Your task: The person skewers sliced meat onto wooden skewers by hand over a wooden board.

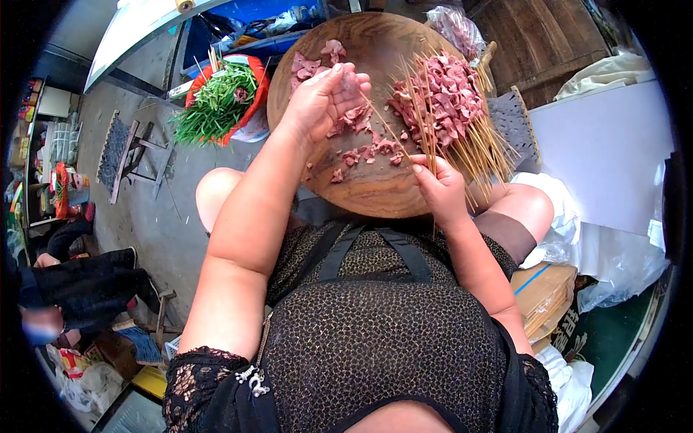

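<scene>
My right hand is closed round several thin bamboo skewers at the near edge of the round wooden board. One skewer slants up and left from it towards my left hand. That hand is over the board's left part, palm turned up, fingers loosely bent and apart, the skewer's tip by its fingers. Loose pieces of raw meat lie below and beside it. To the right, a large pile of skewered meat rests on the board, its bare stick ends fanning towards me.
Green vegetables on skewers fill a red-lined container at the upper left. Blue crates stand behind the board. A small stool is on the floor at left, with a seated person below it. A white panel is at right.
</scene>
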A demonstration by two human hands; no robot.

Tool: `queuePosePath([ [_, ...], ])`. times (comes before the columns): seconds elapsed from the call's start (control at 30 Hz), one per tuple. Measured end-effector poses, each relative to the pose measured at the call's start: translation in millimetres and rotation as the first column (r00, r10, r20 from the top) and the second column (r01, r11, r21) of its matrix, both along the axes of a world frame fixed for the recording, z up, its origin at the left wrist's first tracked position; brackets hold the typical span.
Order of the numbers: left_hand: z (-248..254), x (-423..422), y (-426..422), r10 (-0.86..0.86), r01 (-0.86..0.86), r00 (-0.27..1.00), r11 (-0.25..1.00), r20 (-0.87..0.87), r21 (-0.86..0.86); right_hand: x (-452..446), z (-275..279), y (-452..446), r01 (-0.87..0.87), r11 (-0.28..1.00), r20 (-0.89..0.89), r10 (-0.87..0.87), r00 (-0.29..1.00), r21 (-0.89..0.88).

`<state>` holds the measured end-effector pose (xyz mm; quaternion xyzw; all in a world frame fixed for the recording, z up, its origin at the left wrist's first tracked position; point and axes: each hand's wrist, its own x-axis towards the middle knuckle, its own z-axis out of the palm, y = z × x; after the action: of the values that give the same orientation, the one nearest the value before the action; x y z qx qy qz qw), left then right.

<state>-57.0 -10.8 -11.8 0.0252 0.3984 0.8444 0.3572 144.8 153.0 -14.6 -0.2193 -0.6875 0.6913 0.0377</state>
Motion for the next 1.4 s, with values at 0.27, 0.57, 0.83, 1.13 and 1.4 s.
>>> queuePosePath([
  [0.27, 0.3, -7.9, -8.1, -0.057, -0.024, 0.973, 0.940, -0.226, -0.341, 1.9, 0.6, 3.1, 0.070, 0.997, -0.012, -0.070, 0.997, -0.014],
  [0.57, -11.9, -7.0, -3.5, -0.281, -0.007, 0.877, 0.804, -0.390, -0.595, 3.9, -3.5, 5.7, 0.047, 0.998, 0.009, -0.047, 0.999, -0.035],
  [0.83, -1.7, 1.1, 5.6, -0.345, -0.120, 0.805, 0.702, -0.483, -0.702, 7.8, -6.2, 5.7, 0.008, 1.000, 0.018, -0.008, 1.000, -0.015],
  [1.13, -8.2, 0.6, 15.3, -0.155, -0.141, 0.872, 0.828, -0.463, -0.543, 9.1, -2.0, 4.3, 0.013, 0.999, -0.002, -0.013, 1.000, 0.032],
  [1.4, -13.3, 1.2, 10.3, -0.449, -0.210, 0.663, 0.656, -0.599, -0.725, 12.2, -13.0, 17.0, 0.088, 0.994, 0.016, -0.087, 0.996, -0.071],
])
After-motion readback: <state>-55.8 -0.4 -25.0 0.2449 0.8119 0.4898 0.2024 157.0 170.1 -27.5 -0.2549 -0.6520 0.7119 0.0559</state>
